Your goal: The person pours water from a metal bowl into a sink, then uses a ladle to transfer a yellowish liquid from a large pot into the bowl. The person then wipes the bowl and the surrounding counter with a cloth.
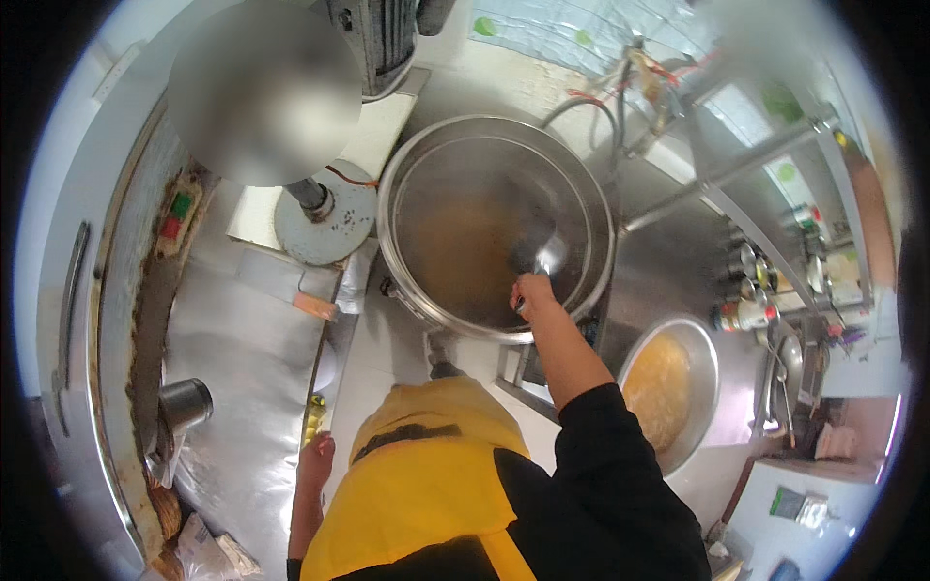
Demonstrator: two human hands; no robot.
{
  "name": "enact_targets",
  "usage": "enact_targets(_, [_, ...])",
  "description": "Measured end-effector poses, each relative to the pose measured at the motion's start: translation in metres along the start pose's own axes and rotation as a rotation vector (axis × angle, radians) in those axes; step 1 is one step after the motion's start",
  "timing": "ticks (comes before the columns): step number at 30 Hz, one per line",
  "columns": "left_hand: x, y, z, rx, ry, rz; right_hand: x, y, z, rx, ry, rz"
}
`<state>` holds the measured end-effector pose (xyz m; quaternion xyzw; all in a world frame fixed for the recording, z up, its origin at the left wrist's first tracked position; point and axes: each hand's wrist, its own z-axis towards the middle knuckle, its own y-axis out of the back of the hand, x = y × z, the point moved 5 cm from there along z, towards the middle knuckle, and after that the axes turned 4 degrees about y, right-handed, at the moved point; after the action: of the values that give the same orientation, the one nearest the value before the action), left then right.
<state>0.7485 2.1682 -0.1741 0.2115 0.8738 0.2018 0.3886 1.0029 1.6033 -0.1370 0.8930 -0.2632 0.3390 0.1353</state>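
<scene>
My right hand [533, 292] is closed round the handle of a metal ladle [542, 250] over the right side of a big steel pot [387, 218]. Cloudy brownish broth [455, 252] fills the pot, and haze over it blurs the ladle's lower part. My right arm reaches forward in a black sleeve pushed up toward the elbow. Low on the left, my left hand [317, 453] hangs beside the edge of a steel counter [252, 358]. Its fingers look curled, and no object shows in them. A yellow apron [426, 484] covers my front.
Right of the pot, a wide metal basin [712, 387] holds yellowish liquid. Machinery with a motor [387, 44] and a round grey plate [325, 228] stands at the far left. A metal rack [765, 169] and hanging utensils [790, 373] line the right. A metal cup [186, 405] rests left.
</scene>
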Motion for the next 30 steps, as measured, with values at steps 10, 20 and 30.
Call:
enact_targets(10, [-0.005,-0.012,-0.086,-0.079,0.011,0.111,-0.072,-0.053,0.145,-0.170,-0.264,-0.203])
enact_targets(20, [0.059,-0.034,-0.141,-0.044,0.386,-0.209,-0.026,-0.124,0.162,-0.022,0.263,-0.626])
enact_targets(30, [0.018,-0.009,-0.070,-0.007,0.152,0.041,-0.024,-0.106,0.088,0.677,0.035,-0.180])
